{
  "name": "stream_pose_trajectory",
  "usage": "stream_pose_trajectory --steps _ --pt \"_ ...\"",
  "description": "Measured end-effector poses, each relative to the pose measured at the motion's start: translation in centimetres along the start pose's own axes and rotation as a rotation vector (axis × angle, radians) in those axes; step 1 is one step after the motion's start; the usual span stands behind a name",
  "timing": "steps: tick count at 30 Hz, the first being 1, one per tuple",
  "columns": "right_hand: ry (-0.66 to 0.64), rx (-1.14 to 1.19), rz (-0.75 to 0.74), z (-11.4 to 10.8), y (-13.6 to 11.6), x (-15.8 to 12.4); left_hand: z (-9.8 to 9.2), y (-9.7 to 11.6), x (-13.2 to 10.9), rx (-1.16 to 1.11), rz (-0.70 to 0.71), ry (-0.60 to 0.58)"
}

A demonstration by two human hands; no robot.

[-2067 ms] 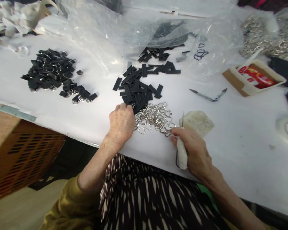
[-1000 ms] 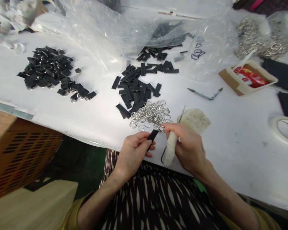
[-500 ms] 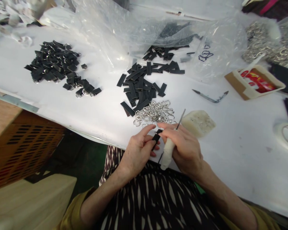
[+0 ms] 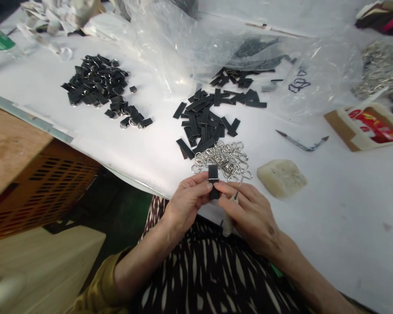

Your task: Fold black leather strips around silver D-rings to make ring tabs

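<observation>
A short black strip (image 4: 213, 175) stands upright between my two hands at the near edge of the white table (image 4: 124, 144). My left hand (image 4: 187, 202) pinches its lower end from the left. From the right, my right hand (image 4: 249, 214) pinches the same strip and also grips a white-handled pointed tool (image 4: 228, 222) in its palm. Whether a ring sits on the strip I cannot make out. Just beyond the hands lie a pile of silver metal rings (image 4: 224, 159) and a heap of loose black strips (image 4: 205, 120).
A pile of black strips with rings (image 4: 98, 85) lies at the far left. A pale block (image 4: 281, 177) sits right of the rings, with tweezers (image 4: 301, 141) behind it. A clear plastic bag (image 4: 236, 48), a small carton (image 4: 367, 126) and an orange crate (image 4: 36, 187) are around.
My left hand took a black strip from the heap and brought it to the near edge. My right hand left the rings and closed in on the strip.
</observation>
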State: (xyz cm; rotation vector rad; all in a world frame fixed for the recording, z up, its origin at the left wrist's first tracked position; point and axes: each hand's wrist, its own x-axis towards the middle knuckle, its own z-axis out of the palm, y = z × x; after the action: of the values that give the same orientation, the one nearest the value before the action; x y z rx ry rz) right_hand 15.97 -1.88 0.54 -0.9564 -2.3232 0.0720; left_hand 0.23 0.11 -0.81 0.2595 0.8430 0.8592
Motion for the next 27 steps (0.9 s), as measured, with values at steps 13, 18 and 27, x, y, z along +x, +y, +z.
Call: stream_pose_trajectory --steps 13,18,27 --pt "0.142 0.244 0.137 0.8 0.1 0.0 0.4 0.5 0.1 -0.112 -0.103 0.031" --pt "0.174 0.432 0.362 0.8 -0.8 0.5 0.8 -0.1 0.1 -0.034 0.0 0.109" --pt "0.226 0.747 0.893 1.0 -0.9 1.4 0.7 -2.0 -0.5 0.17 0.262 0.051"
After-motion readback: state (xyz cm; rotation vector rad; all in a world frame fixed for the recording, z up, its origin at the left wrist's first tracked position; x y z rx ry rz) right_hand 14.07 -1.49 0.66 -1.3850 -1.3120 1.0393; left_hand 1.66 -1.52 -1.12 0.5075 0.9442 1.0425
